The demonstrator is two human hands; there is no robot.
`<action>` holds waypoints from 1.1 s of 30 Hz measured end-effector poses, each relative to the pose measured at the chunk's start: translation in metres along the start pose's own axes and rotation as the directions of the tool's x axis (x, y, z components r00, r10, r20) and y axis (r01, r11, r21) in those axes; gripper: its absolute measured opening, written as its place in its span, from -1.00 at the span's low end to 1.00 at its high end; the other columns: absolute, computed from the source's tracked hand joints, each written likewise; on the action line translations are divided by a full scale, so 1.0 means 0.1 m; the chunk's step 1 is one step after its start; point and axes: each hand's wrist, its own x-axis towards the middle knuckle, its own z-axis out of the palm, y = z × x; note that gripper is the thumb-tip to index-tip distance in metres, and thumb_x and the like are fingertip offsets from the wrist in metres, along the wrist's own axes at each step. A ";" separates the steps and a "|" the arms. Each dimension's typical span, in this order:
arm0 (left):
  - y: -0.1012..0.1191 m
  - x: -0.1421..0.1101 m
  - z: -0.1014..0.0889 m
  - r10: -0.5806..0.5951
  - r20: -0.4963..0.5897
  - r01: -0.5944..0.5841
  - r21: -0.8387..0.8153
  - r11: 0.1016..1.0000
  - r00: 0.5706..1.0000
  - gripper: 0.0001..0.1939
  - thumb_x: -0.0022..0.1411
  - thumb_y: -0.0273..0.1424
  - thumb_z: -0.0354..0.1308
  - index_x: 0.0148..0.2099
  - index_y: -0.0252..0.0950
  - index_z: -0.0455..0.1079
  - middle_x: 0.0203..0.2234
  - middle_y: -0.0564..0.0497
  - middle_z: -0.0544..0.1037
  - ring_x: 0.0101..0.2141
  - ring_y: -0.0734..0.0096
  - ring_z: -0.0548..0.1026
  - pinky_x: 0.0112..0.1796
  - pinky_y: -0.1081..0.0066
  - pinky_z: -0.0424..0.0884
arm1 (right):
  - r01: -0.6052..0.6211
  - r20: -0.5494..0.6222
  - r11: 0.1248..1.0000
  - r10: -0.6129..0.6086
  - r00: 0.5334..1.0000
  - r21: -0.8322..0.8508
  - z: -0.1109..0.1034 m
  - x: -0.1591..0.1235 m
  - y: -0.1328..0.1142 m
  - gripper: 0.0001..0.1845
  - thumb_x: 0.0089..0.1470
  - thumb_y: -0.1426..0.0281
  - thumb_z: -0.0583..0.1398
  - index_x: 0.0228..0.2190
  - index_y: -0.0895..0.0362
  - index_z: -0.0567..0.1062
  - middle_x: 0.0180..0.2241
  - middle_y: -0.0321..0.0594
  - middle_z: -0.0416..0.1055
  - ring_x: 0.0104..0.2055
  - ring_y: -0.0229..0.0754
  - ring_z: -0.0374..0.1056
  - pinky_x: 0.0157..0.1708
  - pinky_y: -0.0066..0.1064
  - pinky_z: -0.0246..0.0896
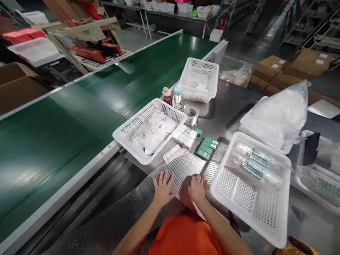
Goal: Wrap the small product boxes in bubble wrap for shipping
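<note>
My left hand (162, 187) lies flat with fingers spread on a sheet of clear bubble wrap (180, 167) at the near edge of the steel table. My right hand (197, 186) rests beside it on the same sheet, fingers curled down onto it. Beyond the sheet lie a small white label (171, 153), several small green boxes (206, 147) and white boxes (185, 136). A white basket (148, 130) holding clear bags of small parts sits to the left; a white tray (252, 191) holding bagged green items sits to the right.
A green conveyor belt (79, 117) runs along the left. A tape roll (191, 114), small bottles (172, 96) and another white basket (199, 79) stand farther back. A big bag of white material (278, 117) and cardboard boxes (287, 69) lie to the right.
</note>
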 end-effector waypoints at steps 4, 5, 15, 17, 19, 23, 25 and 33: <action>-0.04 0.06 0.18 0.021 -0.043 -0.025 -0.077 0.997 0.999 0.05 0.13 0.04 0.19 0.49 -0.09 -0.27 0.45 -0.20 -0.37 0.40 -0.30 -0.37 0.19 -0.46 -0.41 | 0.150 -0.170 0.988 -0.153 0.973 -0.034 -0.29 0.70 -0.39 -0.51 0.18 0.37 0.10 0.13 0.19 0.39 0.19 0.16 0.28 0.23 0.19 0.19 0.16 -0.03 0.15; -0.05 0.08 0.22 0.024 -0.026 -0.026 -0.106 0.994 0.999 0.07 0.11 0.06 0.19 0.48 -0.09 -0.30 0.45 -0.19 -0.40 0.40 -0.30 -0.39 0.19 -0.46 -0.44 | 0.176 -0.213 0.983 -0.182 0.960 -0.048 -0.37 0.95 -0.47 -0.46 0.20 0.36 0.08 0.19 0.22 0.33 0.23 0.18 0.24 0.25 0.18 0.15 0.19 -0.02 0.12; -0.09 0.19 0.26 0.047 0.132 -0.007 -0.287 0.958 0.990 0.22 -0.01 0.19 0.21 0.47 -0.06 -0.39 0.42 -0.12 -0.54 0.36 -0.29 -0.58 0.17 -0.44 -0.55 | 0.201 -0.100 0.925 -0.244 0.964 -0.321 -0.23 1.99 -0.48 -0.37 0.29 0.34 0.00 0.31 0.31 0.18 0.42 0.18 -0.13 0.45 0.26 -0.29 0.30 0.27 -0.37; -0.09 0.17 0.22 0.050 0.128 -0.009 -0.305 0.952 0.991 0.21 -0.01 0.19 0.21 0.47 -0.05 -0.39 0.42 -0.12 -0.54 0.36 -0.28 -0.57 0.17 -0.43 -0.55 | 0.248 -0.137 0.912 -0.305 0.942 -0.327 -0.21 1.94 -0.49 -0.42 0.29 0.40 -0.02 0.28 0.35 0.23 0.36 0.25 0.02 0.41 0.24 -0.15 0.29 0.19 -0.29; -0.10 0.16 0.18 0.047 0.134 -0.003 -0.311 0.950 0.990 0.20 0.00 0.18 0.21 0.47 -0.04 -0.39 0.42 -0.13 -0.53 0.36 -0.28 -0.57 0.17 -0.44 -0.57 | 0.252 -0.155 0.917 -0.310 0.938 -0.308 -0.23 1.92 -0.52 -0.44 0.27 0.44 0.01 0.25 0.35 0.27 0.27 0.29 0.18 0.31 0.23 0.04 0.24 0.09 -0.13; -0.10 0.15 0.17 0.059 0.143 -0.010 -0.317 0.948 0.988 0.18 0.02 0.17 0.19 0.47 -0.05 -0.38 0.43 -0.14 -0.51 0.37 -0.28 -0.55 0.16 -0.45 -0.56 | 0.165 -0.147 0.956 -0.204 0.968 -0.244 -0.31 1.98 -0.59 -0.45 0.21 0.43 0.12 0.21 0.27 0.31 0.15 0.24 0.29 0.09 0.15 0.25 0.09 -0.06 0.06; -0.09 0.16 0.20 0.035 0.134 0.004 -0.281 0.960 0.990 0.15 0.05 0.14 0.19 0.48 -0.05 -0.38 0.43 -0.13 -0.50 0.37 -0.27 -0.54 0.17 -0.44 -0.54 | 0.167 -0.124 0.964 -0.195 0.973 -0.208 -0.37 2.02 -0.60 -0.47 0.18 0.42 0.17 0.18 0.23 0.33 0.12 0.19 0.29 0.06 0.10 0.26 0.07 -0.11 0.06; -0.07 0.15 0.22 0.016 0.109 0.007 -0.205 0.979 0.994 0.14 0.06 0.11 0.18 0.48 -0.04 -0.39 0.43 -0.12 -0.52 0.38 -0.28 -0.53 0.18 -0.45 -0.52 | 0.305 -0.303 0.952 -0.299 0.905 -0.029 -0.81 1.46 -0.28 -0.67 0.21 0.38 0.14 0.00 0.16 0.43 0.15 0.11 0.21 0.18 0.13 0.11 0.13 -0.05 -0.01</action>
